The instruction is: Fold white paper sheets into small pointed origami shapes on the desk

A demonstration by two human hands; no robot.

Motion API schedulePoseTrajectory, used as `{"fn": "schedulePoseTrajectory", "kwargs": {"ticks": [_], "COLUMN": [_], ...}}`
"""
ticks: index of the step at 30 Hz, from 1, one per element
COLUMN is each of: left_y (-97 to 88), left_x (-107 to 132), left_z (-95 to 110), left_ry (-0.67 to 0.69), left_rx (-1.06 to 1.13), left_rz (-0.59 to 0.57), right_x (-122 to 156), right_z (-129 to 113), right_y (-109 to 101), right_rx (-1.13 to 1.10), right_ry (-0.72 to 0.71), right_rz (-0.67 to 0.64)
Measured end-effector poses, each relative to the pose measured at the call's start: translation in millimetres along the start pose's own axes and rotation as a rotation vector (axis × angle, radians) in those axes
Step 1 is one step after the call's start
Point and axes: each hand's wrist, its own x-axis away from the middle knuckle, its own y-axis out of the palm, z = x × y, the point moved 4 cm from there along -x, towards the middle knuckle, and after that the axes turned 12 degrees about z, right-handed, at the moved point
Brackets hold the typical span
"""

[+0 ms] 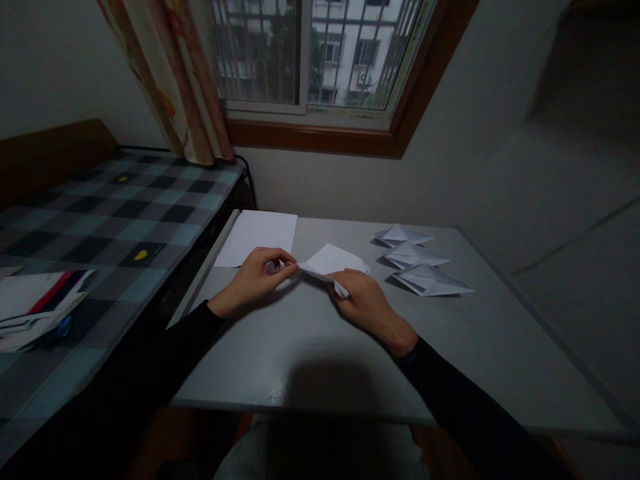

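Between my hands is a partly folded sheet of white paper [327, 259], held just over the table. My left hand [263, 272] pinches its left tip between thumb and fingers. My right hand [363, 300] grips the near right side, thumb on top, with a folded flap showing by the fingers. Some of the right fingers are hidden under the paper. To the right lie three folded paper boats, the nearest [431, 280], the middle one [414, 255] and the farthest [401, 235], in a row going away from me.
Flat white paper [257, 237] lies at the table's back left corner. The grey-white table [250, 360] has a raised left edge beside a bed [125, 220] with a checked cover. Papers [40, 307] lie on the bed. A window [310, 60] and curtain [175, 80] are behind.
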Motion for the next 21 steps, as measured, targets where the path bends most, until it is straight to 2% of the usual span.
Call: {"fn": "schedulePoseTrajectory", "kwargs": {"ticks": [2,5,9,12,16,21], "left_y": [-1.2,0.4,7.5,8.8,10.0,9.1], "left_x": [-1,0,3,6,7,5], "left_z": [3,0,-8,-11,-15,-11], "left_ry": [0.109,0.144,0.056,-0.056,-0.172,-0.125], "left_rx": [0.014,0.047,0.019,0.028,0.055,-0.027], "left_rz": [-0.026,-0.045,-0.145,-0.150,-0.160,-0.150], "right_x": [-2,-3,0,3,4,2], "right_z": [4,7,12,17,21,16], "right_y": [-4,-7,-5,-3,-2,-4], "right_rx": [-0.074,-0.208,-0.325,-0.396,-0.369,-0.300], "right_ry": [0.078,0.182,0.344,0.434,0.473,0.388], "right_rz": [0.046,0.093,0.148,0.176,0.192,0.145]}}
